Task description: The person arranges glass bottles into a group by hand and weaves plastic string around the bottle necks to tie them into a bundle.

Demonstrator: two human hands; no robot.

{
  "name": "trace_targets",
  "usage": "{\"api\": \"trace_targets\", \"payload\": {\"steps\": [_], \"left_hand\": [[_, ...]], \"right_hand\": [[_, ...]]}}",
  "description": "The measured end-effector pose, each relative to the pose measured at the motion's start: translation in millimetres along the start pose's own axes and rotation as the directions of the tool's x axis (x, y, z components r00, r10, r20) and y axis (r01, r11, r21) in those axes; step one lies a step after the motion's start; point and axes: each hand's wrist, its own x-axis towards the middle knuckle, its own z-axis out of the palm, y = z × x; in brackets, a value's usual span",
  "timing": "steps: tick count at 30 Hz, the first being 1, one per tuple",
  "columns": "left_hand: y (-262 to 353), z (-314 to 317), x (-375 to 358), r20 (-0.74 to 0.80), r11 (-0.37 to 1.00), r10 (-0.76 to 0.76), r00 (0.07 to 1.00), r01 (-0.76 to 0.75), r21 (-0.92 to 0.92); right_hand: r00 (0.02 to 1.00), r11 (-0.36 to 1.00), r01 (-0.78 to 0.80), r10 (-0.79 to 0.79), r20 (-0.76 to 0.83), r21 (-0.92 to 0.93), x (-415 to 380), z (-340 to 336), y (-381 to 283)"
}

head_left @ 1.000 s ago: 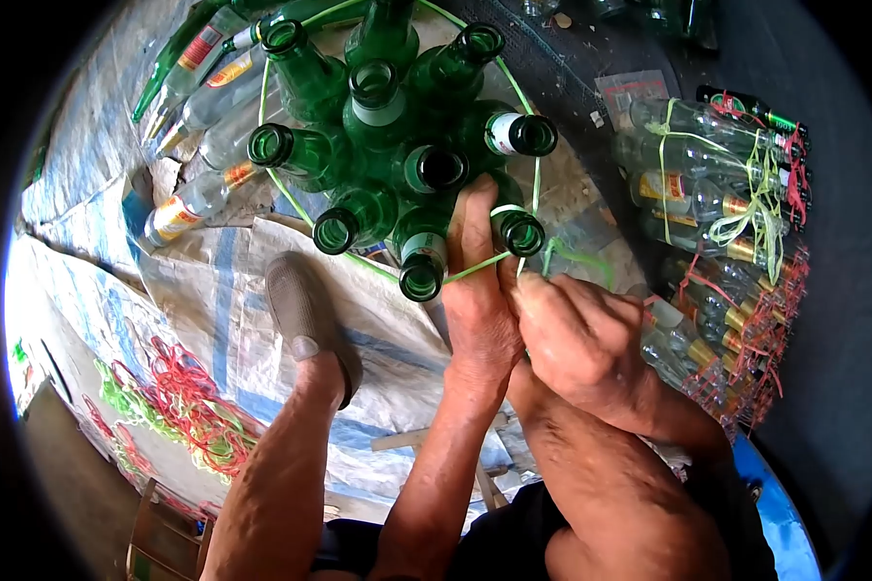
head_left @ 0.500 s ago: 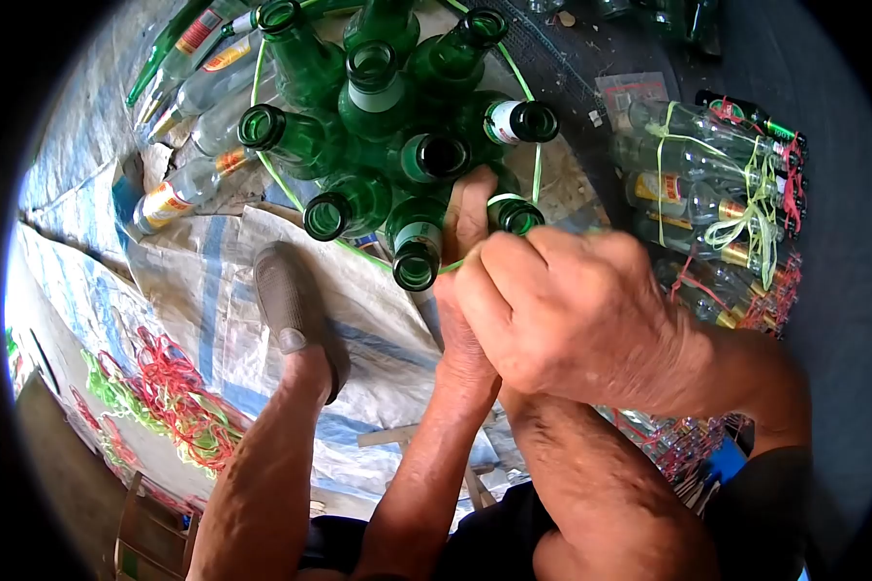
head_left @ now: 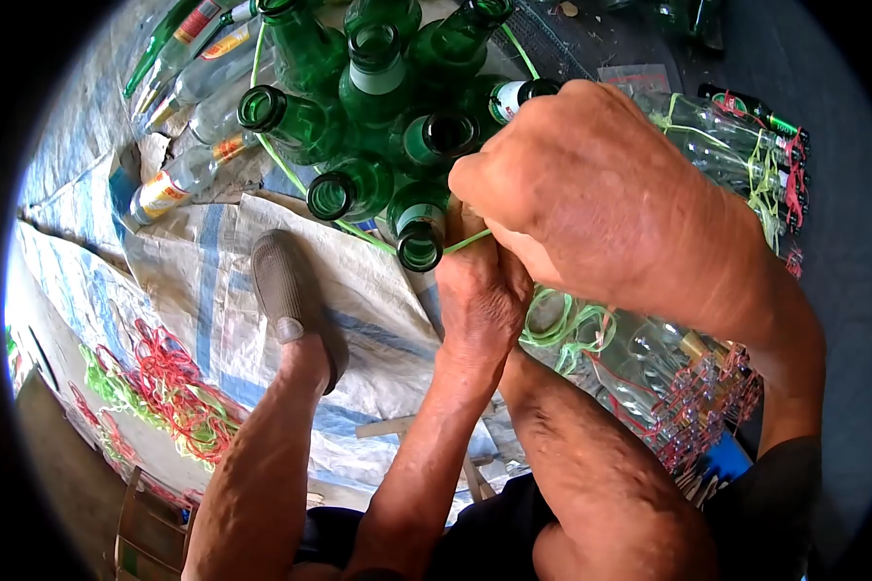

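Note:
Several green bottles (head_left: 363, 184) stand upright in a bunch, with a light green strap (head_left: 283, 167) running round them. My left hand (head_left: 475, 266) is at the near right side of the bunch, beside a bottle with a pale neck label (head_left: 420, 218); its fingers are mostly hidden under the other hand. Above it and to the right, my right hand (head_left: 591, 184) is closed in a fist, back of the hand up, with the green strap reaching its underside. The fist hides the bottles on the right.
Clear bottles (head_left: 179, 184) lie on the sheet at the left. Tied bottles (head_left: 717, 136) lie at the right, with coiled green strap (head_left: 562, 324) nearer. Tangled red and green strips (head_left: 174, 387) lie lower left. A shoe (head_left: 286, 281) rests on the sheet.
My right hand has moved up and over the right side of the bunch, uncovering the coiled green strap. My left hand's fingers, seen among the bottles before, are now mostly covered.

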Motion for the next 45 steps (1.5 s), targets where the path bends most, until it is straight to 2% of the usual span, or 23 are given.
{"api": "trace_targets", "payload": {"steps": [4, 8, 12, 15, 17, 19, 22, 24, 27, 30, 39, 42, 45], "left_hand": [[3.5, -1.4, 0.0, 0.004, 0.993, -0.03, 1.0, 0.03, 0.111], [11.9, -5.1, 2.6, 0.049, 0.997, -0.055, 0.997, 0.052, 0.058], [3.6, -1.1, 0.9, 0.004, 0.998, -0.047, 0.999, 0.047, 0.049], [3.6, -1.3, 1.4, 0.01, 0.997, -0.068, 0.998, 0.068, 0.041], [8.6, -4.6, 2.6, 0.046, 0.997, -0.077, 0.996, 0.075, 0.037], [15.9, -7.6, 6.7, 0.074, 0.998, -0.062, 0.995, 0.06, 0.025], [18.7, -7.8, 12.2, 0.044, 1.0, 0.0, 0.999, 0.0, 0.007], [15.5, -3.4, 13.8, -0.027, 0.998, 0.062, 0.998, -0.062, 0.012], [12.7, 0.2, 12.7, -0.065, 0.998, 0.064, 0.996, -0.065, -0.006], [14.6, -0.7, 11.8, -0.045, 1.0, 0.013, 0.999, -0.014, -0.018], [12.9, -0.5, 15.1, -0.045, 0.99, 0.131, 0.99, -0.128, 0.056], [12.0, 1.4, 11.1, -0.053, 0.998, 0.064, 0.997, -0.065, -0.018], [11.7, 1.3, 12.1, -0.05, 0.998, 0.064, 0.997, -0.064, -0.012]], "right_hand": [[1.0, 0.999, -0.005, 0.005, -0.01, 0.045, 2.0, -2.0, 1.6], [0.996, 0.998, 0.028, -0.023, -0.081, 0.059, -2.7, 0.1, 4.9], [0.994, 0.994, -0.109, 0.11, -0.026, 0.028, -3.0, -1.3, -0.7], [0.989, 0.989, -0.148, 0.148, 0.005, -0.011, -0.7, -2.6, -2.0], [0.993, 0.997, -0.08, 0.08, -0.09, 0.002, -4.1, 4.3, 5.6], [0.992, 0.997, -0.072, 0.073, -0.103, 0.022, -5.4, 6.6, 10.0], [0.991, 0.987, -0.126, 0.131, -0.038, 0.103, -4.3, 3.8, 10.9], [0.989, 0.97, -0.131, 0.143, -0.043, 0.205, 0.0, -1.6, 11.1], [0.977, 0.956, -0.21, 0.195, 0.089, 0.204, 2.3, -14.7, 17.2], [0.992, 0.992, -0.107, 0.111, -0.059, 0.071, -0.4, -6.6, 12.8], [0.996, 0.975, -0.039, 0.021, -0.086, -0.22, -6.3, -3.5, 12.8], [0.996, 0.97, -0.049, 0.028, -0.088, -0.24, -7.7, -6.2, 11.3], [0.989, 0.986, -0.059, 0.037, -0.142, -0.154, -11.7, -0.8, 17.7]]}}
